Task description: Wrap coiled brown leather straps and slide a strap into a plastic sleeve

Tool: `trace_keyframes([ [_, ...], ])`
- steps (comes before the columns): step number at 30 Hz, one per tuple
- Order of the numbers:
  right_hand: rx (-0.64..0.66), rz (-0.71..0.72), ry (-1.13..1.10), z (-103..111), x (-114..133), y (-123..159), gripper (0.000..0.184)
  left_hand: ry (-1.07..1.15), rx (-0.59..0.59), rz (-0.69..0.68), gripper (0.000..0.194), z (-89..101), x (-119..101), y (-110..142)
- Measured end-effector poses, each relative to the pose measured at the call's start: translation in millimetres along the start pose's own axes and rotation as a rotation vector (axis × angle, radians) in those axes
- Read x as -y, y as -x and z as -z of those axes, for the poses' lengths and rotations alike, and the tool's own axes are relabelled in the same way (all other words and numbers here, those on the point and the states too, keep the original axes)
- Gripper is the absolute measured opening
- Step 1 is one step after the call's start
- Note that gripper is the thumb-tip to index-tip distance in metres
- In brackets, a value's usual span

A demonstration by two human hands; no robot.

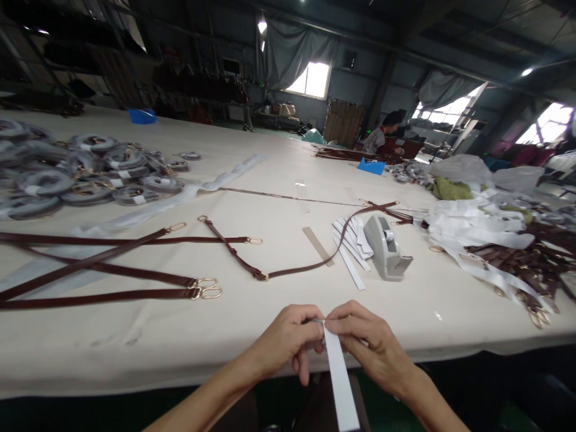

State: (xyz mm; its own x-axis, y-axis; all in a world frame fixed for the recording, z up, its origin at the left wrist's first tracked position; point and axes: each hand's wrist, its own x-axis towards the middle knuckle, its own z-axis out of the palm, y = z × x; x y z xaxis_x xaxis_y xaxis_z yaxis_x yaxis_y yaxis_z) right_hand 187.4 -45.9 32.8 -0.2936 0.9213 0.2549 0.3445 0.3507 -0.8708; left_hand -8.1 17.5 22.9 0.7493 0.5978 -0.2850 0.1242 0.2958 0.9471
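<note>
Between my two hands, at the table's near edge, a white paper strip (341,381) hangs down toward my lap. My left hand (294,336) pinches something small and greyish at the strip's top end; the fingers mostly hide it. The fingertips of my right hand (362,336) are closed on the top of the white strip. Ahead lies a brown leather strap (297,270) with metal clasps, bent in a curve. To its right are several loose white strips (353,246) and a grey tape dispenser (387,249).
Brown straps with gold hooks (148,296) lie at the left. Behind them is a heap of coiled, wrapped straps (94,171). White wrapping and more brown straps (517,252) pile up at the right. A person (382,138) sits at the far side near a blue holder (371,166).
</note>
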Motion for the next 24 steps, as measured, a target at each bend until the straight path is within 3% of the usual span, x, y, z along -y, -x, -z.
trace_keyframes([
  [4,0.105,0.136,0.196,9,2,2,0.036,0.163,0.041,0.005,0.025,0.4,-2,-2],
  [7,0.085,0.206,0.311,11,0,0,0.040,0.212,0.059,0.005,0.032,-1.0,-1,-1],
  [11,0.037,0.198,0.333,6,-7,5,0.039,0.172,0.011,0.005,0.038,-1.6,5,1],
  [13,-0.095,0.190,0.371,-1,-8,11,0.038,0.154,-0.018,-0.035,0.040,-0.6,8,3],
  [15,-0.388,0.179,0.404,-11,-6,18,0.032,0.131,-0.080,-0.089,0.041,0.5,8,4],
  [17,-0.626,0.124,0.365,-24,-3,23,0.018,0.098,-0.160,-0.135,0.040,0.3,7,4],
  [18,-0.657,0.069,0.325,-31,-1,24,0.014,0.082,-0.193,-0.151,0.039,-0.7,6,3],
  [22,-0.490,-0.216,0.130,-52,0,18,0.020,0.034,-0.276,-0.178,0.036,-8.6,7,0],
  [24,-0.471,-0.268,0.059,-55,-2,11,0.025,0.031,-0.308,-0.187,0.037,-13.6,11,-2],
])
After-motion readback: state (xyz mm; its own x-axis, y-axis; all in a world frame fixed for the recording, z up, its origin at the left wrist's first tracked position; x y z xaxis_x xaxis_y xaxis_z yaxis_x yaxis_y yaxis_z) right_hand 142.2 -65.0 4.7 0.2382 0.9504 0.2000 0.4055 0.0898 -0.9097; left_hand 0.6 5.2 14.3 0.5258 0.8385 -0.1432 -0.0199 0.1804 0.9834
